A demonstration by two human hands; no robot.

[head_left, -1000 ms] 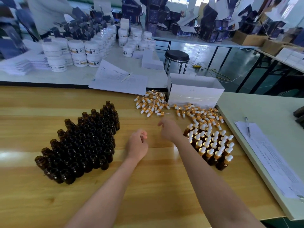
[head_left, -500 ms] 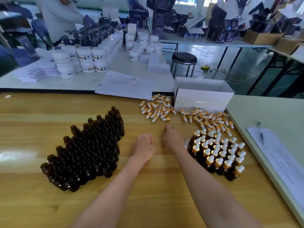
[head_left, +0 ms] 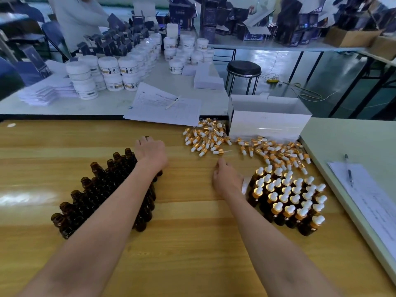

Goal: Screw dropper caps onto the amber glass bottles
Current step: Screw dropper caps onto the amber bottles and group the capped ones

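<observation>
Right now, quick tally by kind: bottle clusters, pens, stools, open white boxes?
Bottle clusters: 2, uncapped cluster and capped cluster
Pens: 2, far pen and right pen
Stool: 1
Open white box: 1
Total: 6

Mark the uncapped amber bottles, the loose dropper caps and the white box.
uncapped amber bottles [head_left: 96, 189], head view, on a bottle in mid-cluster.
loose dropper caps [head_left: 203, 139], head view, on the middle of the left pile.
white box [head_left: 267, 127], head view, on its front wall.
</observation>
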